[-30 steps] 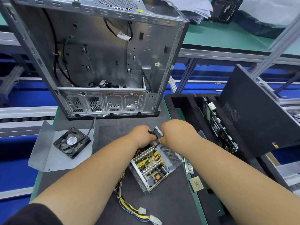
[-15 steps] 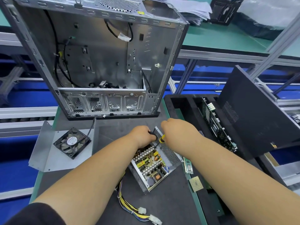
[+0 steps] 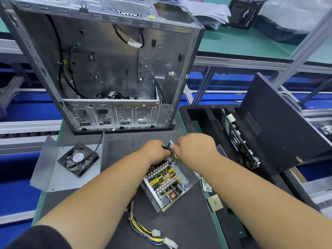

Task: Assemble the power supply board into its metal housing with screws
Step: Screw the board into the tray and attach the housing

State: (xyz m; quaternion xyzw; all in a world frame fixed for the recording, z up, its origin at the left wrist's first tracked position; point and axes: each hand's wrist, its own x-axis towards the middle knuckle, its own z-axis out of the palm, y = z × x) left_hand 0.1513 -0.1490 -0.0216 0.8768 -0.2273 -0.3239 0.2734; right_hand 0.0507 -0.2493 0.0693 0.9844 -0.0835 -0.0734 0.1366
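Your housing (image 3: 186, 174) is perforated bare metal, dull silver; the case (image 3: 115, 69) at twelve o'clock is the same galvanised sheet, faintly shiny. The mat (image 3: 188, 221) under them looks matt dark rubber, the fan (image 3: 78, 159) at nine o'clock black plastic

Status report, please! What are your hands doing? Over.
Right hand grips screwdriver. Left hand holds housing edge. Board seated inside. Nothing in the way.
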